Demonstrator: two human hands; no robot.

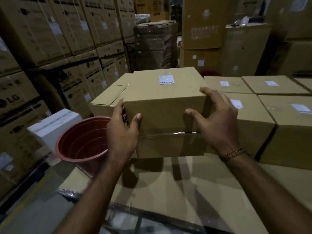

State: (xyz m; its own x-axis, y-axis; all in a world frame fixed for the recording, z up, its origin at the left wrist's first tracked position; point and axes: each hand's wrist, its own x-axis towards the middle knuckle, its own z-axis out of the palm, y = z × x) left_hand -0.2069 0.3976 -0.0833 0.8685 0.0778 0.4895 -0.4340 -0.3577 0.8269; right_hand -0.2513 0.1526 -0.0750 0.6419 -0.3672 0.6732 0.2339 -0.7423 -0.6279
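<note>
Tall stacks of printed brown cartons [50,31] fill the upper left, and plain brown cardboard boxes [270,125] line the right. At centre, beside that row, is the taped brown cardboard box [165,105], white label up, its long axis seemingly running away from the camera. A terracotta plastic pot [82,141] sits lower left. The left hand [121,132] and right hand [217,122] clamp the box's opposite sides, probably to keep it level.

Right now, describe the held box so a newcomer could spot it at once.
Find the row of labelled cartons mid-frame. At its left end, beside a red pot, one box is raised. Unlike its neighbours, the left hand and right hand grip its sides.
</note>
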